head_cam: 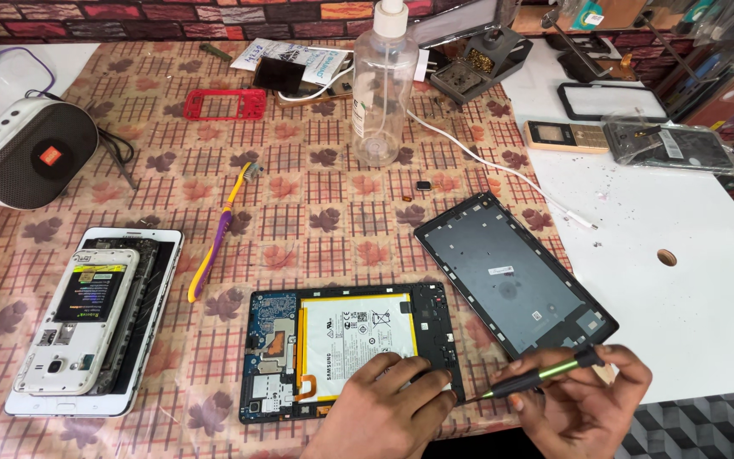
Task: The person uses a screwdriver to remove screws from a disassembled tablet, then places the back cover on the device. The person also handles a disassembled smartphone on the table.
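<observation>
Currently | opened tablet lies at the table's near edge, pressed flat by left hand | screwdriver is pinched in right hand, tip at tablet's right rim | judged light, thin, fragile; best held by frame edges, battery avoided.

purple-yellow toothbrush, red phone frame

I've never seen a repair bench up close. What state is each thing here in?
Tablet: back off, battery and boards exposed.
Back cover: removed, lying inside up.
White phone: back open, battery showing.
Clear bottle: upright, nearly empty.
Left hand: pressing on tablet.
Right hand: gripping screwdriver.
</observation>
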A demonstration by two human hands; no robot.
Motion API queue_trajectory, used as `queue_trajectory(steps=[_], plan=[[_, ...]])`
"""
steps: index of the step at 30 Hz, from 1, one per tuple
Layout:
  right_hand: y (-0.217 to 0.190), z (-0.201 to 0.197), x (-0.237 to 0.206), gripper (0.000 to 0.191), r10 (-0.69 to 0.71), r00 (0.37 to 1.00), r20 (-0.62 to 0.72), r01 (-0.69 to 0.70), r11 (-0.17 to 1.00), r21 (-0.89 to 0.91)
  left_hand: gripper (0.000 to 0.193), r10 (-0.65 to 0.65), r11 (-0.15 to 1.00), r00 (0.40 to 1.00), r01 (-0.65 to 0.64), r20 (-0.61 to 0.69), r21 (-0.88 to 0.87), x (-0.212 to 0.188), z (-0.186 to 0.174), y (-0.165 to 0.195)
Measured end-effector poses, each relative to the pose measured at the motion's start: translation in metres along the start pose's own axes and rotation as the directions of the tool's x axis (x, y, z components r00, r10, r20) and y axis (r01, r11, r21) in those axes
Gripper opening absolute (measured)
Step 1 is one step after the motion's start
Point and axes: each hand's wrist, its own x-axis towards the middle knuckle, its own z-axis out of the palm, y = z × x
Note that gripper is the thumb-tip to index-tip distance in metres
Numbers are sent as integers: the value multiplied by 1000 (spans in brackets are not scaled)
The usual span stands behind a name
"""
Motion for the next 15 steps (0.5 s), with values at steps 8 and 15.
queue_trajectory(steps=[8,15], plan=[[5,-1,-2,85,-34,999,-14,34,999,-10,22,18,998,1000,-17,4,-58,2,-5,-5],[1,1,1,80,12,1000,11,-12,999,-32,24,-7,996,1000,6,-11,-84,3,-12,-4]])
